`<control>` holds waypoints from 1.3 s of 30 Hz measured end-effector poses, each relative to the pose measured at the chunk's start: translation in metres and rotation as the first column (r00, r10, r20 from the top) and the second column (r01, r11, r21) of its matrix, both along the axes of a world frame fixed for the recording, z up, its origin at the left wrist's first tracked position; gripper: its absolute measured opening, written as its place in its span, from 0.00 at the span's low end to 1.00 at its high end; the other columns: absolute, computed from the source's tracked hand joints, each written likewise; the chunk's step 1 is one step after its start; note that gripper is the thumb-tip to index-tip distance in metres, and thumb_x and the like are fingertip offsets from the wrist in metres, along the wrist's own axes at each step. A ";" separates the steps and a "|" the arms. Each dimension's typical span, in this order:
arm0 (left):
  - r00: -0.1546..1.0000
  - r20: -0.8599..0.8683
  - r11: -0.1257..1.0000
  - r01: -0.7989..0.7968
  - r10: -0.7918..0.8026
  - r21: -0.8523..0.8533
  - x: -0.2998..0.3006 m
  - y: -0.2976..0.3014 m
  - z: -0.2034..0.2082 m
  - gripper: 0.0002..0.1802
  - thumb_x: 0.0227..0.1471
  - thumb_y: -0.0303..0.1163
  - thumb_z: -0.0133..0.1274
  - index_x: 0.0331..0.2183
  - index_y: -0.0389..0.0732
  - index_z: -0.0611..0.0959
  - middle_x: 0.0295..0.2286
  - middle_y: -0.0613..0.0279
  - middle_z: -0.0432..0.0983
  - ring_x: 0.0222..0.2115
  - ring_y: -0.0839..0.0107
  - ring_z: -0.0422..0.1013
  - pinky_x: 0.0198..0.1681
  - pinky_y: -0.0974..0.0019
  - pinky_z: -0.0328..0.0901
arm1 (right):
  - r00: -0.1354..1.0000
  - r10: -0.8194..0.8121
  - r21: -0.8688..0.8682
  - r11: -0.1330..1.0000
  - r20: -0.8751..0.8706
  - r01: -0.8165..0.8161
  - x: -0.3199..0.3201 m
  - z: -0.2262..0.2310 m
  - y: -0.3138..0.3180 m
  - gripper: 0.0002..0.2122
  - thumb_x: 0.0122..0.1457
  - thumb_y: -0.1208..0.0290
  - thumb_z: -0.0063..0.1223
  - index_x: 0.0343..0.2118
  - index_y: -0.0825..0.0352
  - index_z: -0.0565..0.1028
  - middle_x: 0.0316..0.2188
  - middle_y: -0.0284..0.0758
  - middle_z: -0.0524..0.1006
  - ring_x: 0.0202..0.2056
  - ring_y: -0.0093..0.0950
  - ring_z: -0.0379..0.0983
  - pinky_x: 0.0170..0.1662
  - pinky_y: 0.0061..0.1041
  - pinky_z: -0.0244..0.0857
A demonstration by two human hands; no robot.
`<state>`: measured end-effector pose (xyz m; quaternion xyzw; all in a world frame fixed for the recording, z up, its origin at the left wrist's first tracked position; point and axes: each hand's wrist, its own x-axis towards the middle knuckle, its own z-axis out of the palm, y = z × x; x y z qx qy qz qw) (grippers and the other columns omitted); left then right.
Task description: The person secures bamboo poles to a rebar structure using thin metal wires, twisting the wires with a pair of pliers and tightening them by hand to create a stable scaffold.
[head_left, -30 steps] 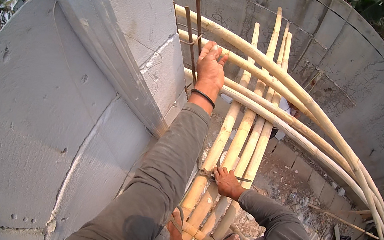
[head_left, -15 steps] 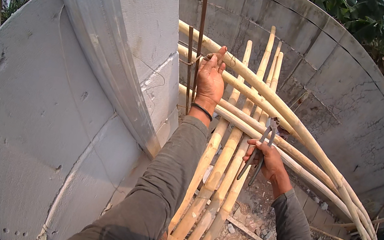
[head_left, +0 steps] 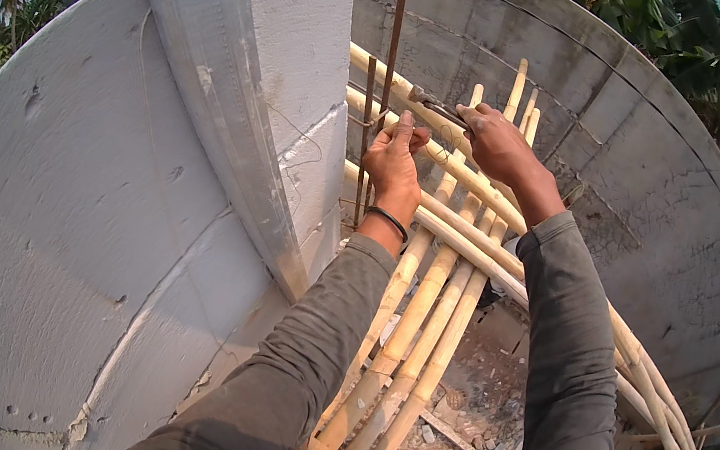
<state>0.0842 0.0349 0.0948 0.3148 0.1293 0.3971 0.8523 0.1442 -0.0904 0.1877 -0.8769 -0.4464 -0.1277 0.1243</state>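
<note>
Against grey concrete walls [head_left: 144,219], 2 hands [head_left: 393,162] work pliers [head_left: 435,105] beside 2 rebars [head_left: 391,60].

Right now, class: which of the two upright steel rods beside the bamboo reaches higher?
The right-hand rod, nearer the left hand; its tip stands well above the shorter rod left of it.

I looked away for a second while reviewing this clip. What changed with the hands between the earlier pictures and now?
The right hand rose from low on the bamboo poles, picked up pliers on the way, and now holds them at the rusty steel rods. The left hand shifted slightly and pinches thin wire by the rods. The poles, rods and grey concrete wall stayed as they were.
</note>
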 end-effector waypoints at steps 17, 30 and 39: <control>0.998 0.041 0.997 0.044 -0.047 0.066 -0.011 -0.006 -0.007 0.16 0.55 0.37 0.58 0.40 0.36 0.78 0.32 0.62 0.79 0.33 0.75 0.75 0.39 0.72 0.67 | 0.992 0.108 -0.110 0.987 -0.068 -0.115 0.019 -0.009 0.018 0.11 0.59 0.73 0.49 0.43 0.66 0.76 0.39 0.40 0.77 0.44 0.41 0.73 0.44 0.37 0.66; 0.982 0.124 0.865 0.185 -0.143 -0.467 0.023 -0.022 0.057 0.12 0.57 0.36 0.57 0.33 0.36 0.77 0.30 0.60 0.76 0.32 0.68 0.74 0.38 0.65 0.70 | 0.686 -0.106 0.190 0.981 0.720 -0.047 -0.021 -0.036 -0.015 0.25 0.46 0.72 0.60 0.51 0.61 0.71 0.39 0.34 0.73 0.46 0.32 0.69 0.51 0.37 0.59; 0.964 0.039 0.964 0.259 -0.261 0.061 0.005 -0.004 0.030 0.27 0.55 0.48 0.57 0.41 0.31 0.77 0.39 0.56 0.75 0.41 0.64 0.72 0.47 0.61 0.65 | 0.604 -0.269 -0.376 0.925 -0.750 -0.055 0.031 0.036 -0.015 0.14 0.54 0.63 0.60 0.28 0.74 0.78 0.16 0.37 0.76 0.16 0.26 0.74 0.20 0.27 0.68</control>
